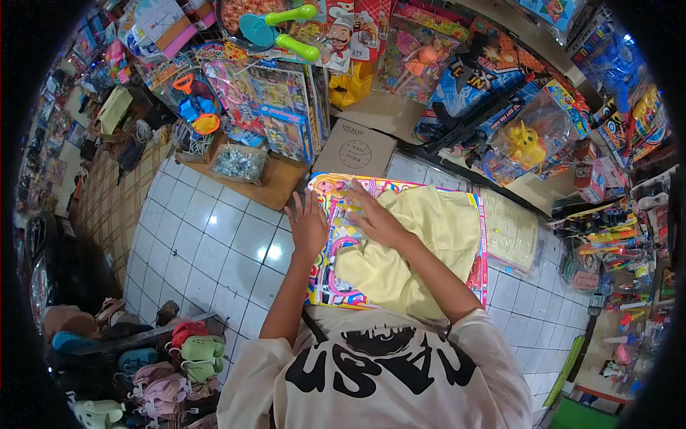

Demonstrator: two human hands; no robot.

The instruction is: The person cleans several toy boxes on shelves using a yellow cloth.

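Observation:
A large flat toy package (320,280) with a colourful printed card lies in front of me on the tiled counter. A pale yellow cloth (436,250) is spread in folds over its middle and right part. My left hand (308,223) rests on the package's left edge, fingers apart and holding nothing. Flat on the upper part of the package lies my right hand (379,220), its fingers spread, with the cloth beside it and under its wrist. A pink curved toy piece (334,268) shows at the cloth's left side.
Behind the package lies a wall clock box (354,151). A bag of beads (240,164) sits on a brown board (282,181) at the back left. A clear-wrapped sheet (509,232) is at the right. Packaged toys line the back; sandals (158,382) hang at lower left.

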